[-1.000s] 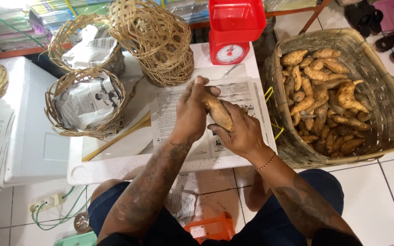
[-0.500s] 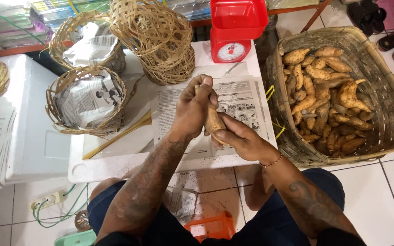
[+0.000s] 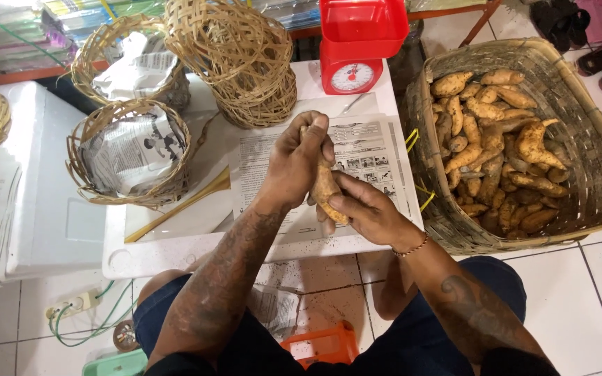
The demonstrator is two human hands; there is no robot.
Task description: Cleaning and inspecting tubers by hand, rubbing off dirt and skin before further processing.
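Note:
Both my hands hold one orange-brown sweet potato [image 3: 325, 189] above a sheet of newspaper [image 3: 371, 157] on a white tabletop [image 3: 175, 252]. My left hand [image 3: 294, 163] wraps the tuber's upper end, thumb up. My right hand [image 3: 360, 209] grips its lower end from below, fingers curled around it. To the right on the floor a large woven basket [image 3: 597, 174] holds several more sweet potatoes [image 3: 496, 150].
A red kitchen scale [image 3: 355, 45] stands at the table's back edge. Small woven baskets [image 3: 130, 150] lined with newspaper and a stack of such baskets [image 3: 242, 59] sit at the left. A bamboo strip [image 3: 175, 209] lies on the table. An orange plastic stool [image 3: 322, 345] is between my knees.
The sweet potato has been turned from slanting to nearly upright between my hands, and my left hand has shifted up over its top end.

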